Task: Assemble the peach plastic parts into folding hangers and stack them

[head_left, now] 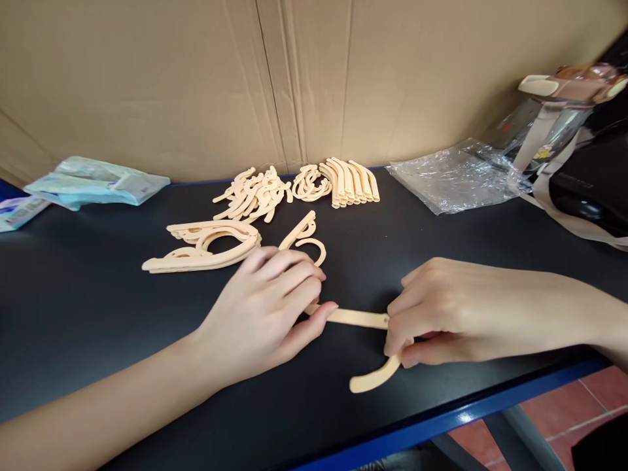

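Both my hands hold one cream plastic hanger piece (358,318) low over the black tabletop (98,307). My left hand (265,307) pinches its left end with fingers curled. My right hand (432,314) is closed on its right end, and a curved arm (375,378) of the piece sticks out below that hand. Just beyond my left hand lies a hook part (304,237). Further left sits a stack of assembled cream hangers (206,248).
Loose piles of cream hanger parts (255,193) and curved arms (350,181) lie near the cardboard wall (196,78). A clear plastic bag (451,176) and a bottle (554,118) are at right. Blue packets (93,183) lie at left. The blue table edge (466,412) runs close.
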The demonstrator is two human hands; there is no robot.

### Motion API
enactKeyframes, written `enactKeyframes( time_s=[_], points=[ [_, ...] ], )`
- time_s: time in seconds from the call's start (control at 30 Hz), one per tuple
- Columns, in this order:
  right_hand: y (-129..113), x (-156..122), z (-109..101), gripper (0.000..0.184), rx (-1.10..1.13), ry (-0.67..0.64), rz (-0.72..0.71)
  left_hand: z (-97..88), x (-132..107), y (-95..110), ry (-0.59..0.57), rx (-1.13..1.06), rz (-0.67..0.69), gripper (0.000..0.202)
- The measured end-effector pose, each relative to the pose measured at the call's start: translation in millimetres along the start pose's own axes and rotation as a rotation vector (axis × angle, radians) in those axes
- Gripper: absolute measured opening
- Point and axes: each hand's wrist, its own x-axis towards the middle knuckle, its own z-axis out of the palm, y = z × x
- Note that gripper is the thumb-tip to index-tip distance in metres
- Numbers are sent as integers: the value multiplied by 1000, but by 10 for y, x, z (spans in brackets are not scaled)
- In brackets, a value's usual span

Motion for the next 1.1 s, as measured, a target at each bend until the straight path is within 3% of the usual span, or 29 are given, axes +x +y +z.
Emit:
enactKeyframes(
  time_s=[0.13,0.23,0.37,0.57,0.63,0.77,1.1],
  points=[
    [57,-88,-98,15,-44,-9,51,-33,1,14,29,179,-27,11],
    [118,-117,-125,23,-79,17,62,-36,-10,62,4,52,19,9],
    [163,-85,-128,24,-109,92,116,-25,-35,151,-63,-191,83,25],
    [122,-30,-104,5,-156,187,142,-29,-32,177,-144,-207,112,23],
    [112,-15,-69,16,-139,166,111,-30,-19,172,-159,-219,118,20],
    [103,45,35,11,-94,134,65,-17,-2,165,-183,-236,80,17],
    [82,127,97,18,37,210,207,9,-23,122,-199,-376,-85,9]
  ],
)
